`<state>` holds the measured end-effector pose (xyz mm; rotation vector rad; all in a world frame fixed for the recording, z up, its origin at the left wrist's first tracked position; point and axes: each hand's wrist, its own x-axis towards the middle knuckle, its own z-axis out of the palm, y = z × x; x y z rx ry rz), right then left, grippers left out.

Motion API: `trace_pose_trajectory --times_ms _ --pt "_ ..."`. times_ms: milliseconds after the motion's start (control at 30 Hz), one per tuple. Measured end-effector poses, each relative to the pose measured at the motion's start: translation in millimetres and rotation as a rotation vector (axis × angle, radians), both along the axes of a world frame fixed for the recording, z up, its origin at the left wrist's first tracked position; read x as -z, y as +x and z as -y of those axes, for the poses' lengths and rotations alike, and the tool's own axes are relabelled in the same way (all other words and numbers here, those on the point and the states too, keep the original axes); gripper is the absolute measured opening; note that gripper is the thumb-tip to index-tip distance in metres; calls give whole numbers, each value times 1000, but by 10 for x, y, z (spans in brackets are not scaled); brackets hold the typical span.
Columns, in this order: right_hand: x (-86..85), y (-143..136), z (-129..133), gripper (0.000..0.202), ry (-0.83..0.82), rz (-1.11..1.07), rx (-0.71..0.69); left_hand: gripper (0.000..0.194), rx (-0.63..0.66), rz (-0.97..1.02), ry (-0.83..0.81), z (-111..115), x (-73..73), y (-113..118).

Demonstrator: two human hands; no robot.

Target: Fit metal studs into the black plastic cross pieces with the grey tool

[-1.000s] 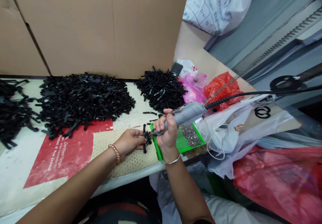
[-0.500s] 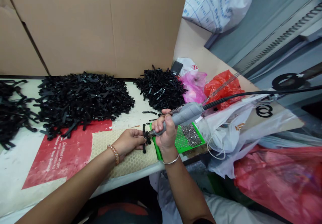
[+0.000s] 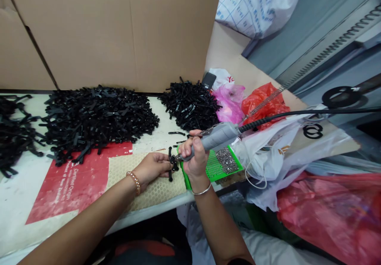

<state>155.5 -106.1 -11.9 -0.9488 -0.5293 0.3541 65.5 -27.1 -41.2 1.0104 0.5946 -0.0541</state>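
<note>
My right hand (image 3: 195,156) is wrapped round a grey electric screwdriver (image 3: 218,136), which points down to the left. Its tip meets a small black plastic part (image 3: 170,172) with long arms, at the right side of the textured beige mat (image 3: 143,191). The fingers of my left hand (image 3: 154,165) pinch this part from the left; what their tips cover is hidden. Just right of the mat, partly behind my right hand, lies a green perforated tray (image 3: 212,169) with many small metal screws (image 3: 226,159) at its right end.
Heaps of black parts (image 3: 101,116) and a smaller pile (image 3: 190,104) lie along a cardboard wall (image 3: 104,34). Pink (image 3: 230,102) and red plastic bags (image 3: 263,104) sit at the right. The screwdriver's black cable (image 3: 297,110) and a coiled spring (image 3: 324,42) stretch off to the right.
Little differs. My right hand and the rear of the screwdriver have shifted very slightly, and the cable hangs a touch lower at the right. My left hand stays on the black part.
</note>
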Motion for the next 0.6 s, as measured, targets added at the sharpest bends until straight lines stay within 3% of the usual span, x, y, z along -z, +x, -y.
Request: trace_pose_trajectory --times_ms 200,467,600 --pt "21 -9 5 31 -43 26 -2 12 8 -19 27 0 1 -3" --pt "130 60 -30 30 -84 138 -216 8 7 -38 25 -11 42 67" --pt "37 70 16 31 -151 111 -247 10 -24 -79 51 30 -57 67"
